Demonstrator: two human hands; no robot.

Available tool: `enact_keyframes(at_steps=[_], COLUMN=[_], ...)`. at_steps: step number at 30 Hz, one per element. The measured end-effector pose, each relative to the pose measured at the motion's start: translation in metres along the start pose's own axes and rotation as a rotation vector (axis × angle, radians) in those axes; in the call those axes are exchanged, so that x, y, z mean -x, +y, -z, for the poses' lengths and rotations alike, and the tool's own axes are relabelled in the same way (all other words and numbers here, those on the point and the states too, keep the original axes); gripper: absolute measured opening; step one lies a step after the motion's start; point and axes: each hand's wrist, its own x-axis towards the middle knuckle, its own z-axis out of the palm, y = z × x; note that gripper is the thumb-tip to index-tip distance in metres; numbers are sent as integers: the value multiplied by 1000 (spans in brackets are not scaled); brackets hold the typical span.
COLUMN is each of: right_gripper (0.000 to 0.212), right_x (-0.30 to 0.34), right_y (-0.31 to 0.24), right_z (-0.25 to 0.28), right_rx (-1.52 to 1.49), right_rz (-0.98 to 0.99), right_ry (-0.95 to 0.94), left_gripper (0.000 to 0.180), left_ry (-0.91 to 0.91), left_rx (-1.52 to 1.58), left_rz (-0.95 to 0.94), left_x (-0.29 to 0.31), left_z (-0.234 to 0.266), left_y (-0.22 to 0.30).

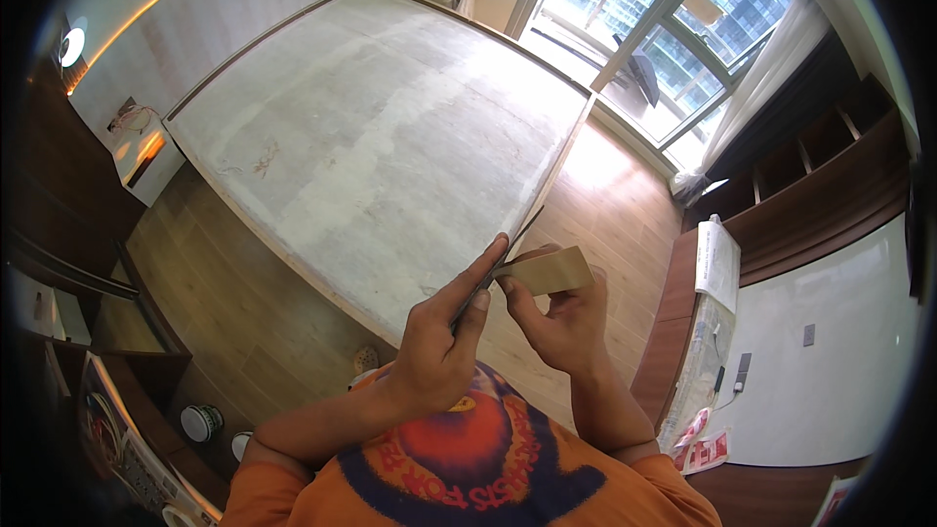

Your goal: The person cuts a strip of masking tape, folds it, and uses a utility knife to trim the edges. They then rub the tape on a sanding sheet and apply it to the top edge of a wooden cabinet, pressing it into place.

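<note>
In front of my chest, my left hand (436,337) grips a thin, dark, narrow strip (527,224) between the thumb and straightened fingers. The strip slants up and away to the right. Close beside it, my right hand (563,329) is closed around a roll of tan tape (549,273), thumb at its left end. The roll's left end meets the strip near my left fingertips; whether tape sticks to the strip I cannot make out. Some of my right fingers are hidden behind the roll.
Beyond my hands lies a large, low bed base (361,127) with a whitish top. Wood-look flooring (229,283) runs round it. A bedside cabinet (146,156) stands at left; wrapped packages (717,263) lie along a wooden ledge at right. Cans (201,423) stand lower left.
</note>
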Motion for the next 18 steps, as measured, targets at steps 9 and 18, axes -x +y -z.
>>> enact_keyframes(at_steps=[9,18], right_gripper=[4,10], right_x=[0,2], right_y=[-4,-11], right_z=[3,4], right_rx=[-18,-111], right_rz=[-119,-148], right_ry=[28,160], left_gripper=[48,47], left_ry=[-24,60], left_rx=[-147,-22], left_rz=[-79,108], left_x=[2,0], left_z=[3,4], left_y=[-2,6])
